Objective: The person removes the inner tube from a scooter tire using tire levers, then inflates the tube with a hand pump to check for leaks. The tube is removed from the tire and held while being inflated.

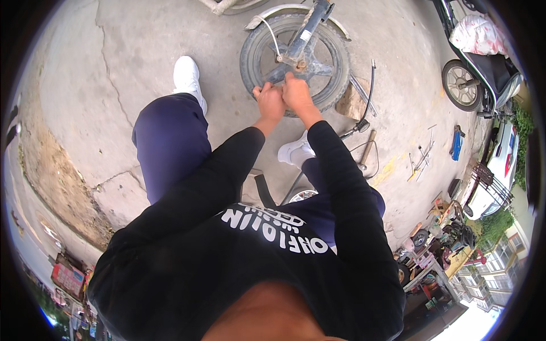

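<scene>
Both hands are at work on the near rim of a small wheel (296, 57) that stands far ahead on the concrete ground (114, 74), held in a fork with a mudguard (284, 10) arching over its far side. The left hand (269, 100) is clenched on the tyre's near edge, fingers curled over the rubber; the right hand (297, 91) sits just beside it, touching it, and grips the same stretch of tyre close to the spokes. Whether the fingers are prying the tyre bead off the rim or only pressing on it is hard to tell at this size.

As a judgement, the work looks early to middling: the wheel is mounted, the tyre sits on the rim all the way round as far as the view shows, and nothing has come out of it. What seems left is most of the tyre job itself.

Tools lie loose on the ground to the right of the wheel: a hand pump (368, 94) with its hose, a wooden-handled hammer (365, 149) nearer in, a few thin metal rods (422, 156) and a blue tool (456, 142) farther right.

No open container is near the hands. A scooter (478, 68) parked at the far right carries a whitish bundled bag (478, 34) on its seat; its contents are hidden. Clutter at the near right edge is too small to sort out.
</scene>
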The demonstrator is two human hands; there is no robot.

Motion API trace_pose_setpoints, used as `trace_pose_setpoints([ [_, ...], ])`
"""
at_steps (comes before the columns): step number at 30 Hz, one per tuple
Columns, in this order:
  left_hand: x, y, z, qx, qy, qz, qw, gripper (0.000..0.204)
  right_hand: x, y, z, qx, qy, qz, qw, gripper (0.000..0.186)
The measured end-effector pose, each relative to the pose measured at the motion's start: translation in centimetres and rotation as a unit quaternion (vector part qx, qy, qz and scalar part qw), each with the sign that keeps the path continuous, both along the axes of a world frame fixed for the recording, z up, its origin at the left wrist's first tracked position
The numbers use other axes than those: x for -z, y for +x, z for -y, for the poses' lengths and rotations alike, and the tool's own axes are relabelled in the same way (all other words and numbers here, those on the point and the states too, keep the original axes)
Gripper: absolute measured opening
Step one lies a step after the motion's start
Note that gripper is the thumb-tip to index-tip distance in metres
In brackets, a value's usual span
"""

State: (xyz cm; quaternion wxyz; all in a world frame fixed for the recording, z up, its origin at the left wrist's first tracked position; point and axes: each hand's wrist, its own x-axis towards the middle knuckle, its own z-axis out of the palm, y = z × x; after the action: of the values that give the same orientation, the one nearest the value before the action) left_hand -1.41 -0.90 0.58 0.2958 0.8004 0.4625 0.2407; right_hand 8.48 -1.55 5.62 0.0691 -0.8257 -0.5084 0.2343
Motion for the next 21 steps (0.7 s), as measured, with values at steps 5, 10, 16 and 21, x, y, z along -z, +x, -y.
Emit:
trace_pose_setpoints([
  [5, 0.0, 0.0, -0.1, 0.014, -0.029, -0.006, 0.999, 0.014, 1.3, 1.4, 0.4, -0.011, 0.028, -0.039, 0.999, 0.02],
  [10, 0.0, 0.1, -0.3, 0.025, 0.004, 0.007, 1.0, 0.011, -0.3, -0.3, -0.6, 0.058, -0.127, 0.061, 0.988, 0.022],
  [16, 0.8, -0.4, -1.1, 0.054, 0.039, -0.042, 0.997, 0.012, -3.2, 0.4, -3.1, 0.003, -0.272, 0.041, 0.961, 0.022],
  [21, 1.1, -0.5, -1.9, 0.067, 0.052, -0.023, 0.996, 0.005, -3.1, 1.0, -3.5, 0.076, -0.273, -0.026, 0.959, 0.026],
])
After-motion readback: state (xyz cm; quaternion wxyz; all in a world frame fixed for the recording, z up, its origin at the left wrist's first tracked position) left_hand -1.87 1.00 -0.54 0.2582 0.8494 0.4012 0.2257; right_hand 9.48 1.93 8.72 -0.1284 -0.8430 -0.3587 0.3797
